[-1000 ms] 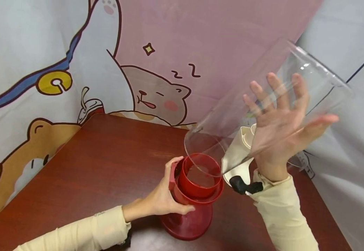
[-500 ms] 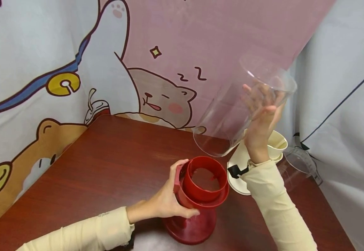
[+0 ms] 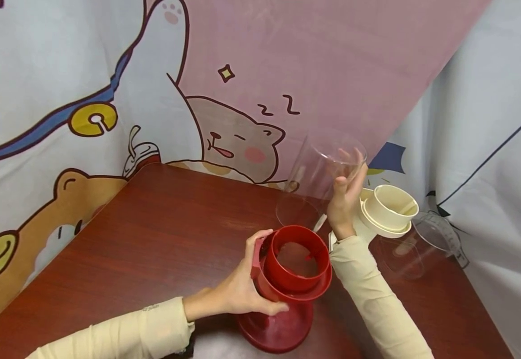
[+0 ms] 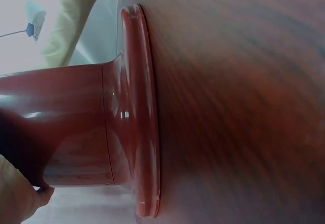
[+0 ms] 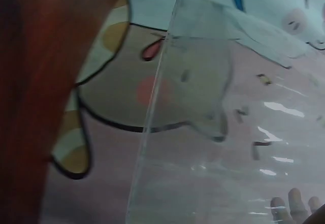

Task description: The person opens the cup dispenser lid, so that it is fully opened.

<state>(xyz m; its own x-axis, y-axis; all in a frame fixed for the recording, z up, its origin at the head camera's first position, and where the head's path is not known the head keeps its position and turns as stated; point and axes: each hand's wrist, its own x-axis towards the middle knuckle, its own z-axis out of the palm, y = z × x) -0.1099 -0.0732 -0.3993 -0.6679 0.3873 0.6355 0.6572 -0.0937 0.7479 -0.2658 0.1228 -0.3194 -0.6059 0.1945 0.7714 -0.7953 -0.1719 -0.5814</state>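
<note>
My left hand (image 3: 238,291) grips the side of a red plastic stand (image 3: 280,329), thumb in front and fingers around the back. Its round cup-like top opens upward, and in the left wrist view its flared foot (image 4: 139,117) sits on the table. A clear plastic cylinder (image 3: 309,172) is held tilted above the table by my right hand (image 3: 343,212), thumb on the near side and fingers behind the wall. The cylinder's lower end is just beyond the red top. Seen through the clear wall in the right wrist view are the fingertips (image 5: 295,206).
A cream stand (image 3: 392,207) of similar shape is at the right, partly behind my right forearm. Another clear cylinder (image 3: 404,257) is beside it near the table's right edge. Printed cloth (image 3: 354,65) hangs behind the brown table (image 3: 166,239).
My right hand has swung the clear cylinder left and down, from the upper right, and its thumb has closed in against the wall. The left hand keeps its grip on the red stand.
</note>
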